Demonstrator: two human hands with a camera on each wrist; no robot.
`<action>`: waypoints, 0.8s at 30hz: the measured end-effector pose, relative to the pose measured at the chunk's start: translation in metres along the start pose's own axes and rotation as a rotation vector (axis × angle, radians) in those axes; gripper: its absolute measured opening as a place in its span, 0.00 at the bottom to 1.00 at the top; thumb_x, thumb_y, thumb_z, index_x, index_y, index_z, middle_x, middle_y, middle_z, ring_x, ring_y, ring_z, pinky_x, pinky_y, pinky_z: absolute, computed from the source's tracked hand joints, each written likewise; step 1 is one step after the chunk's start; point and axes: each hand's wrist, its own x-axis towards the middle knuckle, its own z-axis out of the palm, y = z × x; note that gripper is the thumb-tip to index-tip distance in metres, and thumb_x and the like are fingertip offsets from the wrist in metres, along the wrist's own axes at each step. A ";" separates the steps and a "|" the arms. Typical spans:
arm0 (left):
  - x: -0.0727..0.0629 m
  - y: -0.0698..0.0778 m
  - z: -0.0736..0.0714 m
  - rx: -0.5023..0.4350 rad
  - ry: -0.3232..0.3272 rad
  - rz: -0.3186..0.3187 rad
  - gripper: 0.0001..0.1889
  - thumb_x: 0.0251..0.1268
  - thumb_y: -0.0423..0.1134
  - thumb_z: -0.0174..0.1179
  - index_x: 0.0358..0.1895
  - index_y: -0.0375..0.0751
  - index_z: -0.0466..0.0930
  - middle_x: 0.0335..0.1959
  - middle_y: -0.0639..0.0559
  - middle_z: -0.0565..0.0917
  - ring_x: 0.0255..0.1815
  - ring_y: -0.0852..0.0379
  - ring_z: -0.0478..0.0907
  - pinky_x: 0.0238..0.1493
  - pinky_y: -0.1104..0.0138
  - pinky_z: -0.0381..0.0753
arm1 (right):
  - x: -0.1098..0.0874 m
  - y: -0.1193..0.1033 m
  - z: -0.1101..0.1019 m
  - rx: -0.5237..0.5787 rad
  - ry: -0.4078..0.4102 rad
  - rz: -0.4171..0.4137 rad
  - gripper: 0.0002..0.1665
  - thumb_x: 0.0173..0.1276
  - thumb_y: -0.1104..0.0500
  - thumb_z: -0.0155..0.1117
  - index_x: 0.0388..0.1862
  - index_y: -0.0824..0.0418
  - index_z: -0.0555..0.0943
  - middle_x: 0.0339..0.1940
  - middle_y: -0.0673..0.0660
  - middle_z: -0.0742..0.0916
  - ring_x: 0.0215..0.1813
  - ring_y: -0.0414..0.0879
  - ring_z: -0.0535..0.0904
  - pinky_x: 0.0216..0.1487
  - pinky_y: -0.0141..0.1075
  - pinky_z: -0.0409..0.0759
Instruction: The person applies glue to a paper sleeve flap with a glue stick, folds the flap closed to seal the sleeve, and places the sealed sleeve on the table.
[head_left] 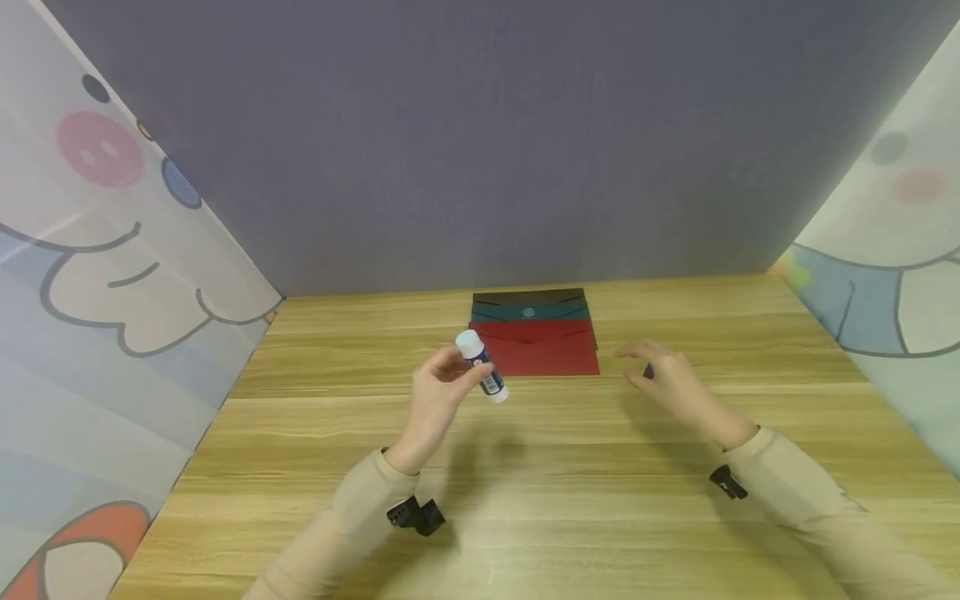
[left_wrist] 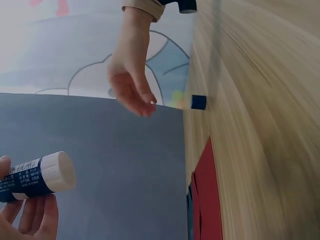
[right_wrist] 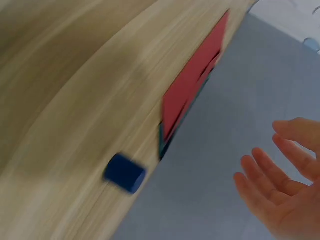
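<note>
My left hand (head_left: 438, 400) pinches a glue stick (head_left: 483, 367) with a dark blue printed label and white ends, tilted above the table. In the left wrist view the label of the glue stick (left_wrist: 27, 177) and one white end face the camera. Over the right side of the table hovers my right hand (head_left: 675, 387), fingers loosely bent and holding nothing. A small dark blue cap (right_wrist: 125, 172) stands on the table below that hand, apart from it; in the head view the fingers partly hide it.
Near the back panel (head_left: 510, 150) lie overlapping envelopes: a red envelope (head_left: 543, 354) in front, a dark green envelope (head_left: 528, 312) behind it and a dark brown envelope (head_left: 555, 295) at the back. Cartoon-printed curtains (head_left: 112, 208) flank the wooden table (head_left: 547, 517).
</note>
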 end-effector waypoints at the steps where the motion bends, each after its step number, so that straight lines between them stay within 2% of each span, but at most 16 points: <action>1: 0.000 -0.001 -0.001 0.021 -0.006 0.009 0.13 0.48 0.35 0.66 0.39 0.35 0.79 0.33 0.52 0.80 0.36 0.57 0.76 0.39 0.66 0.75 | -0.001 0.004 -0.002 -0.001 -0.025 0.027 0.16 0.52 0.73 0.61 0.43 0.71 0.76 0.43 0.67 0.79 0.45 0.62 0.75 0.43 0.52 0.75; 5: 0.000 -0.005 -0.006 0.096 -0.036 0.036 0.15 0.49 0.37 0.65 0.41 0.38 0.79 0.35 0.49 0.80 0.36 0.57 0.76 0.37 0.65 0.76 | -0.003 0.019 -0.008 -0.040 -0.116 0.109 0.17 0.57 0.69 0.59 0.46 0.72 0.74 0.46 0.69 0.77 0.48 0.64 0.72 0.47 0.54 0.71; 8: -0.002 -0.005 -0.009 0.125 -0.074 0.055 0.16 0.51 0.38 0.64 0.45 0.39 0.79 0.38 0.48 0.79 0.38 0.56 0.76 0.38 0.64 0.77 | -0.005 0.028 -0.011 -0.085 -0.160 0.138 0.18 0.57 0.69 0.60 0.47 0.73 0.74 0.47 0.70 0.76 0.48 0.65 0.72 0.47 0.54 0.71; 11: -0.003 -0.005 -0.011 0.133 -0.107 0.086 0.16 0.53 0.36 0.62 0.46 0.37 0.78 0.40 0.46 0.78 0.38 0.55 0.75 0.38 0.64 0.77 | -0.007 0.036 -0.012 -0.100 -0.197 0.153 0.20 0.56 0.69 0.60 0.48 0.75 0.73 0.46 0.72 0.75 0.41 0.63 0.75 0.42 0.52 0.75; 15: -0.004 -0.005 -0.013 0.156 -0.129 0.138 0.15 0.54 0.33 0.61 0.46 0.33 0.77 0.42 0.43 0.76 0.36 0.54 0.73 0.36 0.68 0.76 | -0.009 0.044 -0.011 -0.088 -0.234 0.164 0.21 0.55 0.69 0.60 0.48 0.76 0.72 0.45 0.73 0.74 0.31 0.56 0.77 0.36 0.48 0.78; 19: -0.005 -0.007 -0.016 0.244 -0.144 0.168 0.15 0.51 0.34 0.63 0.44 0.33 0.79 0.40 0.44 0.76 0.35 0.55 0.71 0.36 0.67 0.75 | -0.009 0.050 -0.009 -0.089 -0.257 0.161 0.21 0.55 0.70 0.60 0.48 0.77 0.71 0.45 0.75 0.74 0.31 0.55 0.78 0.36 0.48 0.78; 24: -0.004 -0.011 -0.018 0.375 -0.175 0.177 0.16 0.47 0.38 0.67 0.42 0.38 0.81 0.36 0.51 0.78 0.34 0.58 0.71 0.38 0.65 0.74 | -0.008 0.055 -0.007 -0.093 -0.290 0.169 0.22 0.54 0.70 0.60 0.48 0.79 0.71 0.44 0.75 0.74 0.35 0.59 0.77 0.38 0.48 0.78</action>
